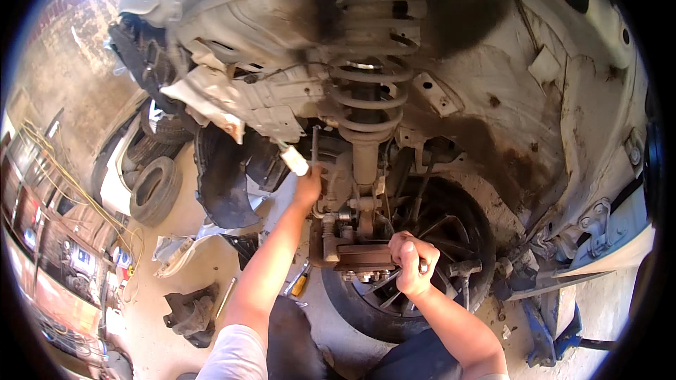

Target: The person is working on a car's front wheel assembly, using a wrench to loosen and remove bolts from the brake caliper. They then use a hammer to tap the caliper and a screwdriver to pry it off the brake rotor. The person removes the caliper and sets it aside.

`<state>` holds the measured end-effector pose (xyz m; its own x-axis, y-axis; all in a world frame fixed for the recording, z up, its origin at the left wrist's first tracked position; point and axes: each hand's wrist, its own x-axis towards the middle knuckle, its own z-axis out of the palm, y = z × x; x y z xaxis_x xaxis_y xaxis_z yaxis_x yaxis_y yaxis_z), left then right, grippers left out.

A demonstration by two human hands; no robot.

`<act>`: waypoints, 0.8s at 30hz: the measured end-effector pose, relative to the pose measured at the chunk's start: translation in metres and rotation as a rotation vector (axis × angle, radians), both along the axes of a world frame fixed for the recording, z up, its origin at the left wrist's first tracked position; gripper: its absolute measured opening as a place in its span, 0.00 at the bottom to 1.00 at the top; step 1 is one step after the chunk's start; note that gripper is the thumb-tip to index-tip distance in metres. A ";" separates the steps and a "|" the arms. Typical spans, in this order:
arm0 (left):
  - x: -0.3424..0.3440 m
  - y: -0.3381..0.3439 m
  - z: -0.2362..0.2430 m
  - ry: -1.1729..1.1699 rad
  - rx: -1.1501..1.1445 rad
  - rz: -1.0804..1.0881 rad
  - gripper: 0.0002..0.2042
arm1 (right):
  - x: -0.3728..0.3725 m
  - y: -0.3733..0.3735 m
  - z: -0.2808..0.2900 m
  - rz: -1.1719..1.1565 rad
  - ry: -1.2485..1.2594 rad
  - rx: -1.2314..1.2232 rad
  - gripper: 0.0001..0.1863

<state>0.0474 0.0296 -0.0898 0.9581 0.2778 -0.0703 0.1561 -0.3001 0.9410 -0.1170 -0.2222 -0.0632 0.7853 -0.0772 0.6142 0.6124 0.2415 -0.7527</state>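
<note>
My left hand (308,188) is closed beside the strut, and a slim metal rod (315,142) stands up out of its grip. Some of its fingers are hidden. A white plug-like piece (294,160) hangs just above that hand. To the right, my right hand (414,264) makes a fist around a tool handle (422,266), whose end pokes out between the fingers; the rest of it cannot be seen. That fist is close to the rusty brake disc (362,256). Above both hands rises the strut with its coil spring (370,102), under the bare wheel arch.
A wheel (352,318) lies flat beneath the hub, with a hammer (465,268) at its right. A yellow-handled screwdriver (301,284) is on the floor. A blue stand (542,338) supports the right side. Used tyres (155,191) and a black liner (220,183) are at left.
</note>
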 end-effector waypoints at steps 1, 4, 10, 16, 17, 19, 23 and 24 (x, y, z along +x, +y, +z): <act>0.010 -0.005 0.009 -0.023 -0.035 0.056 0.24 | 0.009 0.002 0.006 -0.034 -0.071 -0.027 0.24; 0.005 -0.019 0.038 0.049 -0.083 0.209 0.24 | 0.014 0.008 0.008 -0.042 -0.154 0.005 0.25; 0.004 0.008 0.011 0.283 -0.772 -0.045 0.16 | 0.017 0.006 0.012 0.044 0.012 0.192 0.27; 0.005 0.008 0.008 0.279 -1.005 -0.109 0.14 | 0.022 0.012 0.019 -0.006 0.160 0.258 0.26; 0.003 0.004 0.009 0.267 -1.020 -0.107 0.14 | 0.020 0.009 0.020 -0.014 0.176 0.255 0.26; 0.005 0.004 0.017 0.256 -0.983 -0.130 0.14 | 0.019 0.011 0.016 -0.010 0.161 0.269 0.27; 0.014 0.009 0.011 0.228 -0.939 -0.141 0.14 | 0.013 0.019 0.021 -0.050 0.190 0.281 0.27; 0.013 0.010 0.013 0.225 -0.940 -0.133 0.14 | 0.013 0.019 0.022 -0.058 0.202 0.284 0.27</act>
